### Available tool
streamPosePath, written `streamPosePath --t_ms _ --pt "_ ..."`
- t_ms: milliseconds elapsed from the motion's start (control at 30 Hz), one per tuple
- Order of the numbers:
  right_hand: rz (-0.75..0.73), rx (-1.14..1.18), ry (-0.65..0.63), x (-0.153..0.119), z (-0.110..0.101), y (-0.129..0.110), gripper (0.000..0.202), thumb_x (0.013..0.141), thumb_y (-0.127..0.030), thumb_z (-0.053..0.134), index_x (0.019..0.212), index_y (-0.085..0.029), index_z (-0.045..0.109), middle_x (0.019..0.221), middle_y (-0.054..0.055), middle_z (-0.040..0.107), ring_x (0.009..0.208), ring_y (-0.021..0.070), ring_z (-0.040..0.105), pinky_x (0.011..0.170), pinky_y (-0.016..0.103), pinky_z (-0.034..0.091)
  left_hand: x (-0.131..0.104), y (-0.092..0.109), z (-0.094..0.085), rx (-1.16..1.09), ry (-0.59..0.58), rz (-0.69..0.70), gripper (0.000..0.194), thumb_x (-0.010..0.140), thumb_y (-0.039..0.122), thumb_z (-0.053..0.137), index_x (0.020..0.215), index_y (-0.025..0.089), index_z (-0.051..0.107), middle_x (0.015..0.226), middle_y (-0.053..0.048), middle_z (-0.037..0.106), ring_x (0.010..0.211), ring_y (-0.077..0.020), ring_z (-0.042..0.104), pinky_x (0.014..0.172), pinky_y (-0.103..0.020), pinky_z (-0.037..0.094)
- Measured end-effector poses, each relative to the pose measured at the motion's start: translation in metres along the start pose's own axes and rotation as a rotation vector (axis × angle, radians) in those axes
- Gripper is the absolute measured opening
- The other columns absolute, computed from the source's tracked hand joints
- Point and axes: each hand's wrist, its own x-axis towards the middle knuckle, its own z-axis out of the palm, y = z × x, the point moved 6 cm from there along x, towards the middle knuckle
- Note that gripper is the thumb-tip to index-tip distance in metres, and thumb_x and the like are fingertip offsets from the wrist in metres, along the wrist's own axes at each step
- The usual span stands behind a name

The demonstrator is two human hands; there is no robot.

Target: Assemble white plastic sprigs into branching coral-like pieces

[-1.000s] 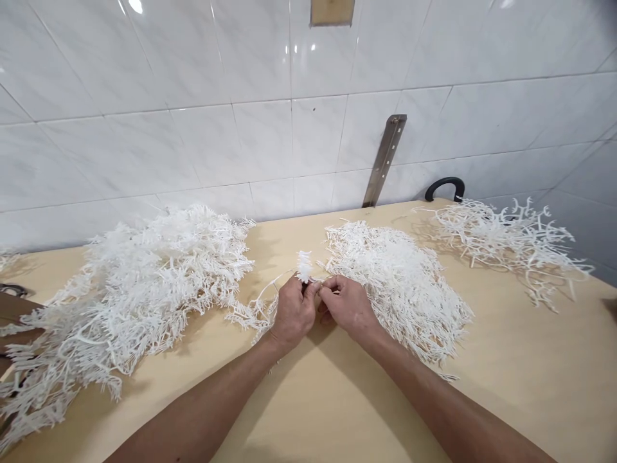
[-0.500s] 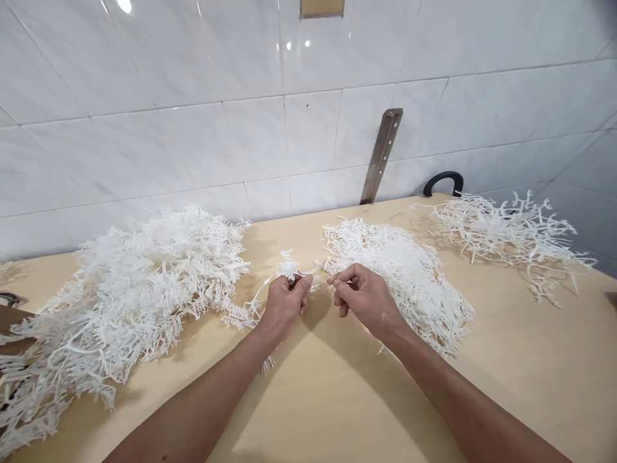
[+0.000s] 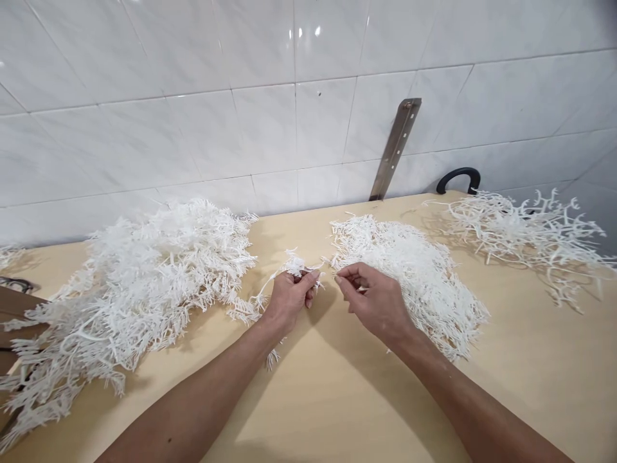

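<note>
My left hand [image 3: 288, 301] is closed, pinching a white branched plastic sprig [image 3: 293, 263] between thumb and fingers. Thin stems of it trail to the left and below the wrist. Just to the right, my right hand [image 3: 373, 299] has thumb and forefinger pressed together; whatever they hold, if anything, is too small to make out. Behind and beside that hand lies a pile of short white plastic bits [image 3: 409, 257]. To the left of my left hand spreads a larger, fluffy heap of white sprigs [image 3: 159, 276].
Bare white branching stems [image 3: 525, 231] lie tangled at the right of the wooden tabletop [image 3: 332, 392]. A slotted metal bar [image 3: 396, 148] leans at the tiled wall, near a black curved handle [image 3: 459, 173]. Something brown and box-like [image 3: 22, 299] sits at the left edge.
The whole view has shifted slightly, so things appear further right. My left hand keeps its pinch on the sprig. The right hand's fingertips have drawn closer together beside the pile.
</note>
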Motion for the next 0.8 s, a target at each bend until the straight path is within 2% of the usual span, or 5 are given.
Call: streamPosePath --t_ms 100,200,400,533,800 --pt "-0.227 -0.349 0.256 0.005 -0.03 -0.012 0.016 0.09 -0.023 0.052 0.092 -0.02 0.067 0.1 0.01 0.067 0.07 0.0175 0.062 0.067 0.034 0.056 0.001 -0.002 0.0 -0.011 -0.003 -0.025 0.041 0.068 0.049 0.078 0.058 0.016 0.055 0.049 0.003 0.049 0.042 -0.0074 0.04 0.043 -0.023 0.03" --pt "-0.243 -0.461 0.4 0.007 -0.045 -0.016 0.019 0.088 -0.023 0.054 0.102 -0.017 0.067 0.117 0.017 0.063 0.072 0.019 0.063 0.066 0.035 0.055 0.0 -0.004 0.0 -0.014 -0.008 -0.044 0.039 0.068 0.047 0.078 0.059 0.016 0.056 0.049 0.003 0.049 0.042 -0.0073 0.04 0.043 -0.023 0.031" --pt "-0.102 -0.144 -0.03 -0.003 0.005 -0.013 0.017 0.091 -0.03 0.056 0.091 -0.019 0.069 0.074 0.003 0.071 0.059 0.0151 0.063 0.054 0.026 0.051 -0.004 -0.002 0.005 0.005 -0.021 -0.025 0.037 0.068 0.045 0.078 0.06 0.015 0.058 0.05 0.003 0.05 0.042 -0.0081 0.043 0.043 -0.023 0.034" --pt "-0.026 -0.079 -0.106 -0.011 0.022 -0.009 0.019 0.09 -0.028 0.054 0.086 -0.02 0.07 0.07 0.001 0.071 0.053 0.0139 0.061 0.052 0.025 0.048 -0.005 -0.001 0.007 0.051 -0.046 -0.012 0.035 0.072 0.041 0.074 0.056 0.015 0.058 0.049 0.001 0.053 0.043 -0.009 0.046 0.045 -0.023 0.036" --pt "0.155 0.058 -0.184 -0.011 0.028 0.002 0.019 0.087 -0.033 0.056 0.087 -0.02 0.071 0.066 -0.001 0.069 0.042 0.011 0.054 0.042 0.024 0.046 -0.002 -0.008 0.003 0.071 -0.024 -0.035 0.035 0.072 0.041 0.074 0.054 0.015 0.059 0.048 0.0 0.054 0.043 -0.0101 0.048 0.044 -0.023 0.037"
